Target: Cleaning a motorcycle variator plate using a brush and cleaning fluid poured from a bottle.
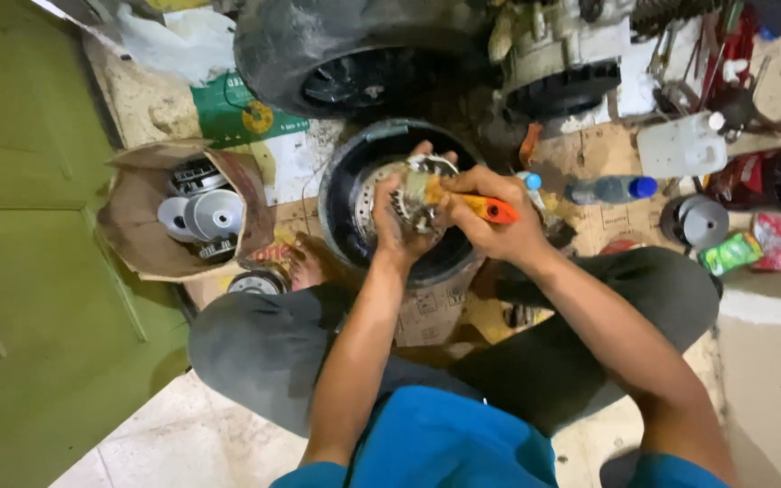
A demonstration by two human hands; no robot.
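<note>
My left hand (397,220) grips a round toothed metal part (419,185) and holds it over a black round basin (343,199) on the floor. My right hand (490,215) is closed on a brush with an orange handle (496,211), its head pressed against the metal part. I squat with my knees on either side of the basin.
An open cardboard box (142,239) with several metal pulley parts stands at the left. A scooter wheel (318,54) and engine (562,45) lie beyond the basin. At the right are a white jug (680,145), a plastic bottle (609,189), a metal disc (698,221) and packets.
</note>
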